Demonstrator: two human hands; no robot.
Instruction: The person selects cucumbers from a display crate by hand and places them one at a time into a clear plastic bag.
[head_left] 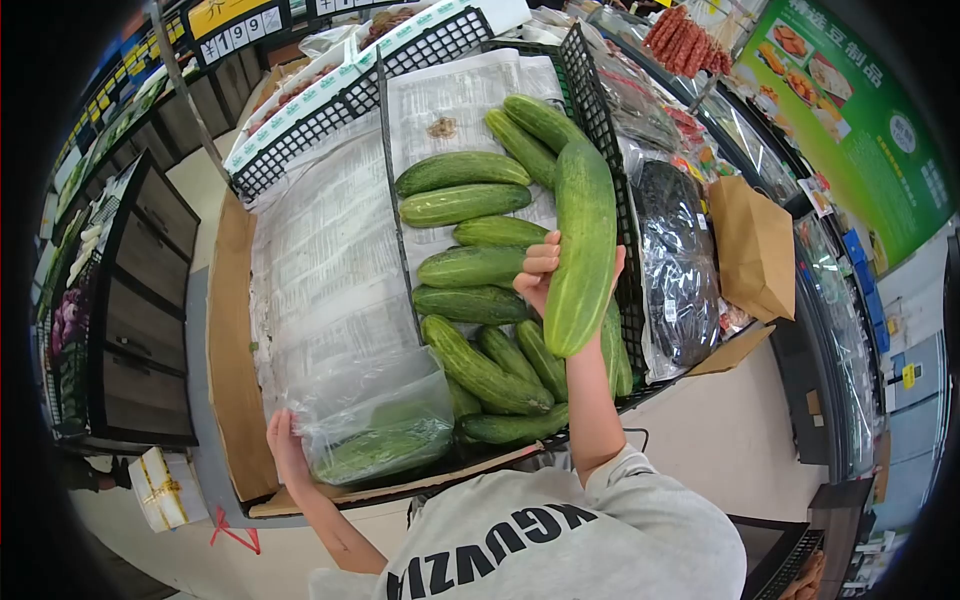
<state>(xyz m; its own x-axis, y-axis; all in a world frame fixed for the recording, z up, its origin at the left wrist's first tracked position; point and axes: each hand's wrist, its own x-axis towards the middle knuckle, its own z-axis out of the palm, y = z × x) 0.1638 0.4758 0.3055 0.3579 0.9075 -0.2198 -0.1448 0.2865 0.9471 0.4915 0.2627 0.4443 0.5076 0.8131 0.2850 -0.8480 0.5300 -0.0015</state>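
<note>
My right hand (548, 272) is wrapped round a large green cucumber (582, 240), which it holds up above the right side of the display, pale end toward me. My left hand (285, 445) grips the open edge of a clear plastic bag (375, 415) at the front left of the display. Inside the bag lie green cucumbers (385, 450), seen through the plastic. Between my hands and beyond, several more cucumbers (485, 370) lie on paper in the right section of the display.
Black mesh dividers (600, 120) and a cardboard edge (228, 360) bound the display. Dark plastic-wrapped goods (678, 260) and a brown paper bag (752, 250) stand to the right. A white box (165, 490) sits on the floor at the lower left.
</note>
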